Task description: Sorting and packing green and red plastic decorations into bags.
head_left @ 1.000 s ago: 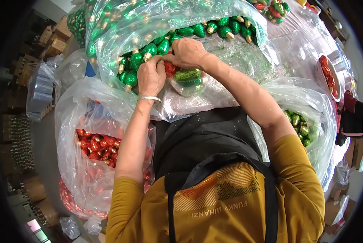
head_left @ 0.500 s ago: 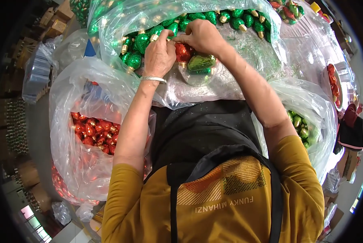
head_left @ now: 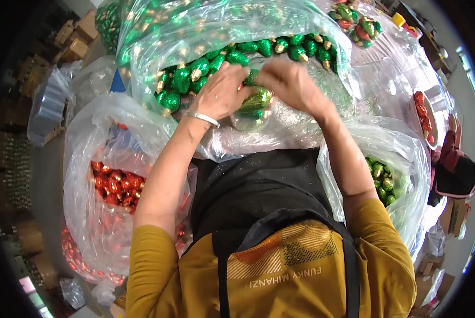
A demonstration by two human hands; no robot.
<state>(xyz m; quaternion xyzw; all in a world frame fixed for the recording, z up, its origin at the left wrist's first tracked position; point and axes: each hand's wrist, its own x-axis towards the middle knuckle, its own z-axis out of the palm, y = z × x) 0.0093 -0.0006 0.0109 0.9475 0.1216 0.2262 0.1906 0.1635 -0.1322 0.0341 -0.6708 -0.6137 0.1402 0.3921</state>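
Note:
Between my hands a clear round plastic container sits on the plastic-covered table, holding glittery bulb-shaped ornaments. An olive-green ornament lies on top, and a dark green ornament shows at its far side. My left hand, with a white bracelet at the wrist, curves its fingers and thumb round the container's left side; a sliver of red shows by its fingers. Above the right side is my right hand, bent and smeared by motion, so what its fingers hold cannot be made out. Loose green ornaments lie just beyond.
A large clear bag of green ornaments spills toward me. An open bag of red ornaments stands at left, one of light green ornaments at right. Filled ornament packs lie far right. Another person is at the right edge.
My hands, together at the far side before, are now apart, the right one shifted right and nearer. The red ornament is mostly covered, and a dark green one shows between my hands. The view has shifted slightly.

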